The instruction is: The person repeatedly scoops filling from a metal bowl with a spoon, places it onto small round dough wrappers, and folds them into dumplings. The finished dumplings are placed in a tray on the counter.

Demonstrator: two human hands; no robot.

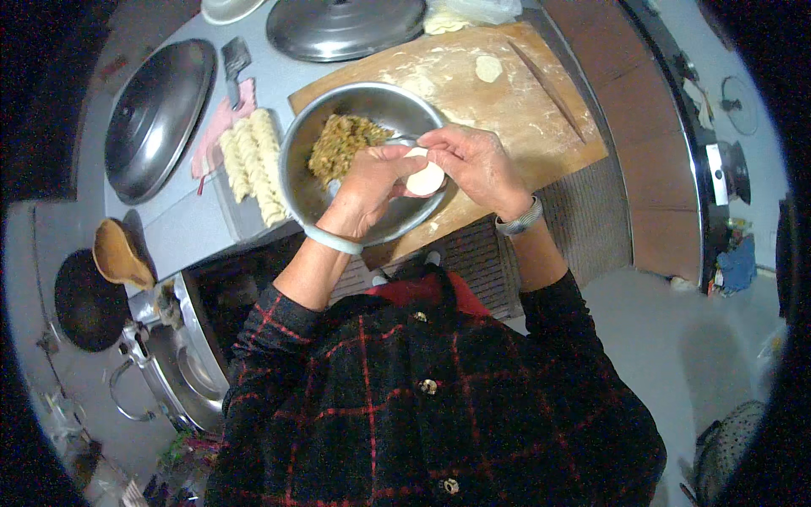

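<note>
A round white dough wrapper [424, 180] is held between both hands over the right part of a stainless steel bowl [289, 136]. My left hand [370, 177] supports it from the left, thumb on its upper edge. The fingertips of my right hand [472, 158] pinch that same edge from the right. Whether the wrapper holds anything inside cannot be seen. Chopped brownish-green filling [336, 142] is heaped at the bowl's left side. Part of a metal utensil [405, 138] shows beside the filling, mostly hidden by my hands.
The bowl overlaps a floured wooden board [538, 161] bearing a thin rolling pin [548, 92] and a flat wrapper [488, 68]. Rows of shaped dumplings [253, 165] lie left, near a pink cloth [218, 139]. Large metal lids [158, 120] and a wooden ladle [120, 253] stand farther out.
</note>
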